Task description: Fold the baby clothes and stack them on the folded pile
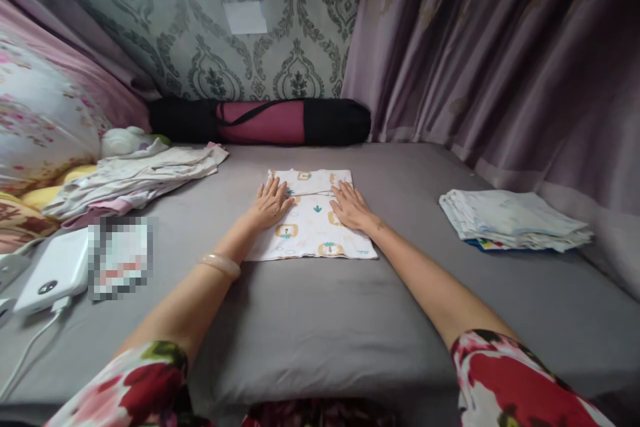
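A white cloth (310, 227) printed with yellow lion faces and small green plants lies flat on the grey sheet, its far part folded over toward me. On its left edge rests my left hand (271, 203), palm down with fingers spread. My right hand (351, 205) lies flat near the right edge, fingers apart, close to the fold line. Neither hand grips anything.
Folded pale cloths (515, 217) are stacked at the right. Loose clothes (150, 173) lie at the left, above a white power bank (55, 270) with a cable and a blurred item. A black and maroon bag (260, 121) lies along the wall.
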`<move>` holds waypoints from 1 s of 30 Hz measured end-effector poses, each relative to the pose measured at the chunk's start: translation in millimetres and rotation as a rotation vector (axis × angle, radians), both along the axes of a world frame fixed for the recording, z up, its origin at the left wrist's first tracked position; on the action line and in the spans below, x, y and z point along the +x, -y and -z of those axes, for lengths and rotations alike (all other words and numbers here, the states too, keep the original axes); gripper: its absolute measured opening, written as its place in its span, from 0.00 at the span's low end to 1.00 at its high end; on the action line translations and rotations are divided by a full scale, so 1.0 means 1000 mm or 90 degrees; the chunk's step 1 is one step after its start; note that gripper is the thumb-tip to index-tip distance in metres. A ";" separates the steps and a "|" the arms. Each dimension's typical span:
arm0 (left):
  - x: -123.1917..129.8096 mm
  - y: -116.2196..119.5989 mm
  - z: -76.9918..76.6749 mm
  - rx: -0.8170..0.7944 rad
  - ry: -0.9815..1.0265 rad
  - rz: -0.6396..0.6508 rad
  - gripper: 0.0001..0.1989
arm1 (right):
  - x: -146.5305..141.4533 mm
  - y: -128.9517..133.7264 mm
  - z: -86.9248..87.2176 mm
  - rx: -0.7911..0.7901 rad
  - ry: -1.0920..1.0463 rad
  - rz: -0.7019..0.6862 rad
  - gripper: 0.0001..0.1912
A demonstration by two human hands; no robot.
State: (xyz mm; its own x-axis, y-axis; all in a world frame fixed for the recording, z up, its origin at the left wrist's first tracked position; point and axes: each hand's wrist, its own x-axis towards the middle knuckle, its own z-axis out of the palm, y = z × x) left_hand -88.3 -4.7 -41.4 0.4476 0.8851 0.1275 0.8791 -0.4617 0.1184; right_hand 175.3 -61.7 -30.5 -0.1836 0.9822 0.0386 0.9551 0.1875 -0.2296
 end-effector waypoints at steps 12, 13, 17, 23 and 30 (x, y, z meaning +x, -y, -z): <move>-0.012 0.092 -0.016 -0.099 -0.010 0.286 0.32 | -0.023 0.100 -0.029 -0.110 -0.029 -0.315 0.28; -0.010 0.097 -0.017 -0.106 -0.001 0.307 0.31 | -0.027 0.105 -0.031 -0.109 -0.035 -0.340 0.28; -0.018 0.109 -0.027 -0.144 0.023 0.344 0.26 | -0.026 0.123 -0.034 -0.102 -0.056 -0.392 0.27; -0.069 0.114 -0.035 -0.200 0.100 0.306 0.22 | 0.010 0.145 -0.036 -0.090 -0.140 -0.377 0.28; -0.113 0.116 -0.032 -0.155 0.148 0.225 0.18 | 0.045 0.150 -0.037 -0.028 -0.162 -0.259 0.19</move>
